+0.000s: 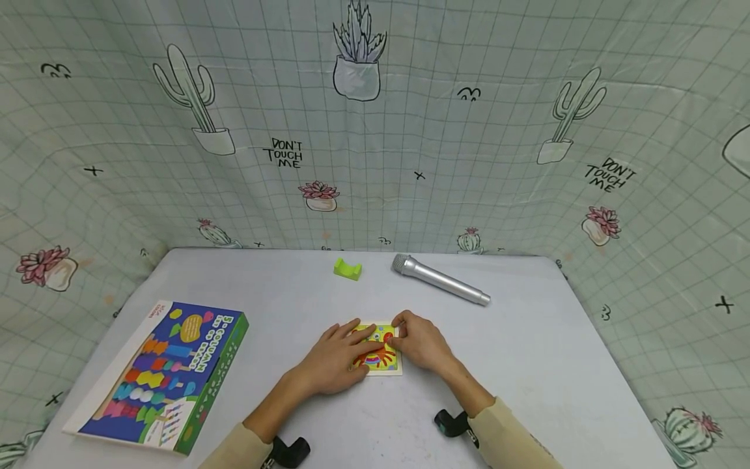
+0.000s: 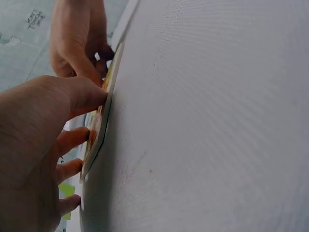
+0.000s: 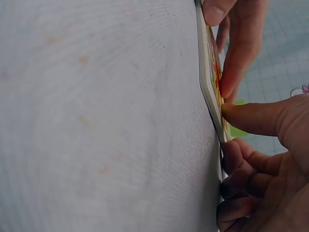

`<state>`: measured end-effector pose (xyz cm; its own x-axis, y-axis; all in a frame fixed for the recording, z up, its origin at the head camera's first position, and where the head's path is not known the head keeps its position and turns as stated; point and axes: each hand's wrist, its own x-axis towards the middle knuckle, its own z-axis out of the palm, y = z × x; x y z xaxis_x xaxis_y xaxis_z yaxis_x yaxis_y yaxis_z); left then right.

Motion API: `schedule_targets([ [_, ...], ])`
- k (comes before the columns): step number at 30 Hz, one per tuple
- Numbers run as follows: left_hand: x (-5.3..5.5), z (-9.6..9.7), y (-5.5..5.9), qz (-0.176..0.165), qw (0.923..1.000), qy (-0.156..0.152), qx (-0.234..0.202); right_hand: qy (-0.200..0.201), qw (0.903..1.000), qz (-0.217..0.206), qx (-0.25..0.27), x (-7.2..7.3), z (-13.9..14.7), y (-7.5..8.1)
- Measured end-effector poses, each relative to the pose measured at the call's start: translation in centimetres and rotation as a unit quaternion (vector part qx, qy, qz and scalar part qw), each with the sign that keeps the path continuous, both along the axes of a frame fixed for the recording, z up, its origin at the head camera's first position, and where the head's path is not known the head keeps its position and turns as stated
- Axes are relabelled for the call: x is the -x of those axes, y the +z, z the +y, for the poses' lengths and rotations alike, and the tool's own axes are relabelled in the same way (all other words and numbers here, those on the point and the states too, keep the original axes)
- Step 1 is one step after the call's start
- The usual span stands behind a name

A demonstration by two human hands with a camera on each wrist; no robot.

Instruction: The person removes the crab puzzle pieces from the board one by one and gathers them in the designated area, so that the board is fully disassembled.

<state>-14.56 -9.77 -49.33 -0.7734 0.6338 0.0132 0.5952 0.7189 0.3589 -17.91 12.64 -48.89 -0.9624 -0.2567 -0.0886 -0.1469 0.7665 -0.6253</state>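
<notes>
A small square crab puzzle point(image 1: 377, 357), yellow with a red crab on a white-edged board, lies flat on the white table between my hands. My left hand point(image 1: 333, 361) rests over its left side with fingers spread, thumb at the near edge. From the right, my right hand point(image 1: 424, 342) holds the puzzle's far right corner. In the right wrist view the right thumb point(image 3: 256, 118) presses on the top face, while the curled fingers point(image 3: 239, 166) sit at the edge. The left fingers hide part of the picture.
A blue and green boxed bead toy point(image 1: 170, 371) lies at the table's left. Toward the back stand a small lime-green holder point(image 1: 347, 269) and a silver microphone point(image 1: 439, 279) lying on its side. A grid-patterned curtain point(image 1: 375, 130) surrounds the table point(image 1: 545, 365).
</notes>
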Motion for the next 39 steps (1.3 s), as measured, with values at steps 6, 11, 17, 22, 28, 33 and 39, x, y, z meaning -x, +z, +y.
schedule_targets([
  [6,0.07,0.05,-0.01,0.005,1.0,0.003,0.008,0.0,1.0,-0.008,0.004,0.11,0.1,0.09],
  [11,0.1,0.05,0.08,0.0,1.0,0.005,0.009,0.005,0.9999,-0.009,0.003,0.13,0.15,0.13],
  [17,-0.04,0.07,0.15,-0.006,0.9999,0.006,0.008,0.008,0.9999,-0.007,0.004,0.12,0.2,0.15],
  [22,-0.07,0.1,0.18,-0.007,0.9999,0.007,0.01,0.002,0.9999,-0.006,0.01,0.12,0.26,0.17],
  [28,-0.03,0.12,0.17,-0.003,1.0,0.004,0.009,0.0,0.9997,0.002,0.024,0.05,0.36,0.23],
  [33,-0.01,0.1,0.12,-0.001,1.0,0.0,0.009,-0.008,0.9992,0.006,0.04,0.13,0.37,0.2],
  [39,0.01,0.01,0.1,-0.007,0.9999,0.0,0.015,0.002,0.9979,0.015,0.063,0.31,0.48,0.1],
])
